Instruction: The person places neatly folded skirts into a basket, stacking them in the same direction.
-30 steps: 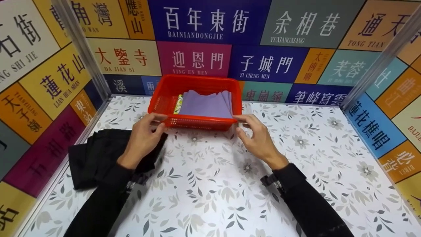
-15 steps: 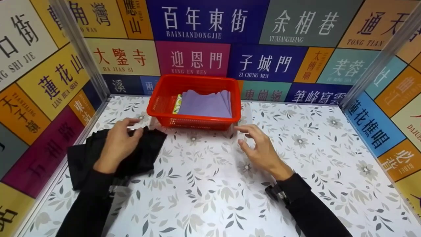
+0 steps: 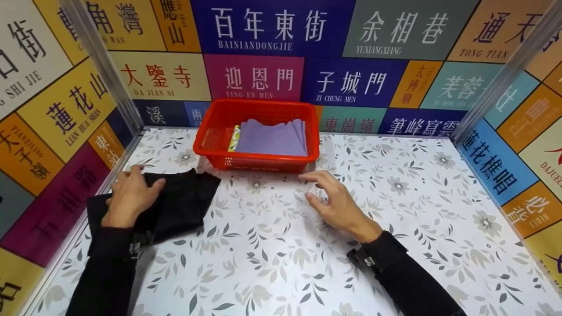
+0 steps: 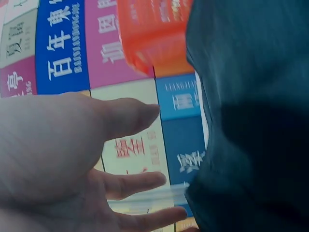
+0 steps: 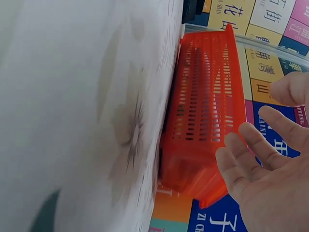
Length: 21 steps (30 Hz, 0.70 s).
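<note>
Over the folded black cloth [image 3: 180, 202] at the left of the table, my left hand [image 3: 131, 193] hovers with thumb and fingers spread. The left wrist view has this dark cloth [image 4: 251, 116] filling its right side, fingertips right by its edge. My right hand [image 3: 336, 202] is held above the table in front of the red basket [image 3: 263, 163], fingers relaxed and holding nothing. Inside the basket lie a folded purple cloth [image 3: 272, 139] and, beside it, a yellow-green patterned item [image 3: 235, 139]. In the right wrist view, the right fingers [image 5: 251, 150] overlap the basket's slotted side.
A white table [image 3: 281, 263] with a grey leaf and flower print lies under everything. Colourful sign-covered panels [image 3: 254, 26] wall in the back and both sides. Clear upright corner posts [image 3: 105, 66] join them. The basket stands close to the back panel.
Both hands have come off the basket's rim. My left hand has moved left and toward me, over the black cloth; my right hand has drawn back slightly. The basket stays in place.
</note>
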Motion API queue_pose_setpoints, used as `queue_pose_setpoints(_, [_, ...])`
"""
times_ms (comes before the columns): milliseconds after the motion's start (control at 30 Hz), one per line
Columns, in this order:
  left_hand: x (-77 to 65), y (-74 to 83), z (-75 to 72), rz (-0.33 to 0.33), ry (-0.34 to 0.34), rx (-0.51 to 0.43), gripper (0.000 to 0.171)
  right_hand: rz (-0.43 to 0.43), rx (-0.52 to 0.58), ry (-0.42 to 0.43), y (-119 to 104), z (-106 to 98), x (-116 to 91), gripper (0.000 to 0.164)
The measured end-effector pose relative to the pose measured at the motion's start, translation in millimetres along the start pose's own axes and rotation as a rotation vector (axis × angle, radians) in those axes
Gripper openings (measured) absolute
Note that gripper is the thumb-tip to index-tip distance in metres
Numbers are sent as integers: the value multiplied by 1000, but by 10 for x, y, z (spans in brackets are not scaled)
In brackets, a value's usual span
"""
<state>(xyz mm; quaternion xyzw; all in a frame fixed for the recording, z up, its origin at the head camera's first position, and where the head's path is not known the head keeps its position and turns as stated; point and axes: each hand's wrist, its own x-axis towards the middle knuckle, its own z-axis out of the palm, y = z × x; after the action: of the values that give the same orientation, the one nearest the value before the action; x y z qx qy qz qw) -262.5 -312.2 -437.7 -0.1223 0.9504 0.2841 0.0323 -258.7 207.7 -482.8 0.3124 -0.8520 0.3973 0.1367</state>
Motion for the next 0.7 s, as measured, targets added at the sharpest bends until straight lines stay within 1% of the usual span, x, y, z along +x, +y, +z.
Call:
queue_pose_setpoints(133, [7, -109, -101, -102, -73, 14, 105, -14, -6, -26, -47, 63, 42, 48])
queue_pose_setpoints(233, [15, -165, -142, -151, -112, 29, 110, -19, 7, -40, -76, 107, 75, 49])
queue_pose_setpoints(300, [38, -207, -142, -174, -135, 31, 112, -19, 14, -50, -94, 134, 95, 50])
queue_pose_setpoints(367, [92, -271, -125, -190, -156, 41, 115, -24, 25, -56, -112, 165, 111, 50])
queue_pose_setpoints(433, [165, -349, -92, -216, -179, 42, 122, -33, 37, -66, -128, 200, 129, 50])
queue_pose_setpoints(500, [237, -441, -50, -208, -181, 62, 131, -44, 45, -75, -148, 238, 149, 49])
queue_pose_setpoints(600, [300, -512, -23, -197, -203, 79, 138, -49, 57, -90, -182, 294, 188, 50])
queue_pose_setpoints(700, [282, -491, -29, -188, -217, 86, 134, -39, 67, -108, -221, 344, 234, 50])
